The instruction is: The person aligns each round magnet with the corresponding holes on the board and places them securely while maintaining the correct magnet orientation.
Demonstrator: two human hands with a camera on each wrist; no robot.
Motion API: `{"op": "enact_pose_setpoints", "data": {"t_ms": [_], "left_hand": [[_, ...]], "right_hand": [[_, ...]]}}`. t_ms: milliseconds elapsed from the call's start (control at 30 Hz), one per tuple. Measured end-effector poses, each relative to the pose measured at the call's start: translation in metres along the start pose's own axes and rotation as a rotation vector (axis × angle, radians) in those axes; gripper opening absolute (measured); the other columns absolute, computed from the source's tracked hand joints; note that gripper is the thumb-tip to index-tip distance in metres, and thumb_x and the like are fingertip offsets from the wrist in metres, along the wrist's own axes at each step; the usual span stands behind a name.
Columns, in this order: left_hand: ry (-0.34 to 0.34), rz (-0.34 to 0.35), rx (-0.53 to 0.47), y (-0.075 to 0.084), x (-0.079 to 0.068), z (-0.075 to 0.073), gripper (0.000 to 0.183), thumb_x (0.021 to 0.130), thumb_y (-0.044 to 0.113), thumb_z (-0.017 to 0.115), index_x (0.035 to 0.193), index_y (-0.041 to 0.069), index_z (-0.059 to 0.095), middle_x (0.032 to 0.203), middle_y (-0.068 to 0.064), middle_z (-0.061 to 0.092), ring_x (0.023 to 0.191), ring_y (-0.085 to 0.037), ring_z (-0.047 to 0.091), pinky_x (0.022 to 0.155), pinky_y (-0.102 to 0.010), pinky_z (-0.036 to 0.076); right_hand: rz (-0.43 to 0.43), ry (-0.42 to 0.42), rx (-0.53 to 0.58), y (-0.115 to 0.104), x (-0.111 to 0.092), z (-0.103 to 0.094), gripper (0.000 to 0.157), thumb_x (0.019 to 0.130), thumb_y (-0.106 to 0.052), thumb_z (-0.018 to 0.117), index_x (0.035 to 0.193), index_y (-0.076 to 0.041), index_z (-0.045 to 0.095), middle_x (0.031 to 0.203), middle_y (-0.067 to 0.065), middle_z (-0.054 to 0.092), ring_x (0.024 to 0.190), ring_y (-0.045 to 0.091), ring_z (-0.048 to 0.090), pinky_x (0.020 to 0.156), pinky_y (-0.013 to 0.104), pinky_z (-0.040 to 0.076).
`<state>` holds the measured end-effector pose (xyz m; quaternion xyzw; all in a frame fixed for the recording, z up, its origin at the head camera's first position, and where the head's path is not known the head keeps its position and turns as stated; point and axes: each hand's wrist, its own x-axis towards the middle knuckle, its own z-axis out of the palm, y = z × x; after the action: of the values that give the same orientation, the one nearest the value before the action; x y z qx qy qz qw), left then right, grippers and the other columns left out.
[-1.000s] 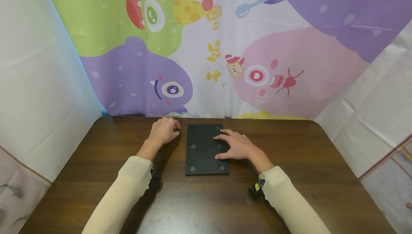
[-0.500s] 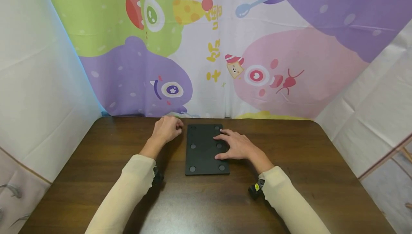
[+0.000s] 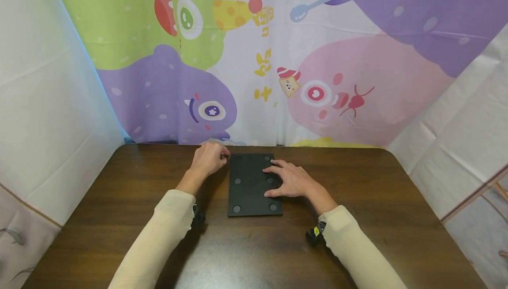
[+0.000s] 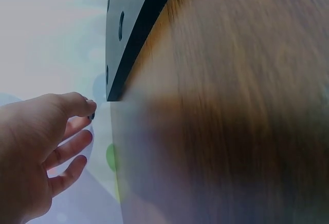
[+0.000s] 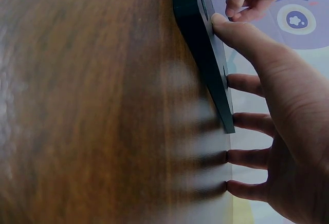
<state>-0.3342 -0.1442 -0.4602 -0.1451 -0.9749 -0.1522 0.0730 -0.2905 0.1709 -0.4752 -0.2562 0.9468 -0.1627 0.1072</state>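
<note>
A flat black rectangular board (image 3: 253,192) lies on the table, its face marked with several round grey spots along both long sides. The spot at its far left corner looks darker than the others. My left hand (image 3: 208,159) is just left of that corner, thumb and forefinger pinching a small dark piece (image 4: 91,116), mostly hidden by the fingertips. With fingers spread, my right hand (image 3: 293,181) rests at the board's right side. Its thumb and nearest fingertips touch the face, while the other fingertips reach the table, as the right wrist view shows.
The brown wooden table (image 3: 254,253) ends just beyond the board at its far edge. Behind it hangs a cartoon-printed curtain (image 3: 262,121), with white cloth walls (image 3: 47,81) on both sides. A dark wrist camera (image 3: 315,234) hangs below the right sleeve.
My left hand has moved right, bringing the pinched small dark piece close to the board's far left corner. The right hand and the board have stayed in place.
</note>
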Motion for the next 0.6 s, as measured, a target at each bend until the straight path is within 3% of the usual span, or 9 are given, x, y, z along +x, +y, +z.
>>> {"op": "enact_pose_setpoints", "data": {"t_ms": [600], "left_hand": [[-0.014, -0.001, -0.028, 0.013, 0.008, 0.008, 0.022, 0.103, 0.014, 0.077, 0.123, 0.016, 0.088, 0.129, -0.007, 0.086, 0.12, -0.033, 0.081, 0.096, -0.054, 0.067]], "right_hand": [[-0.003, 0.003, -0.001, 0.0, 0.001, 0.001, 0.083, 0.093, -0.066, 0.083, 0.164, -0.028, 0.06, 0.183, 0.014, 0.04, 0.163, 0.047, 0.047, 0.126, 0.076, 0.042]]}}
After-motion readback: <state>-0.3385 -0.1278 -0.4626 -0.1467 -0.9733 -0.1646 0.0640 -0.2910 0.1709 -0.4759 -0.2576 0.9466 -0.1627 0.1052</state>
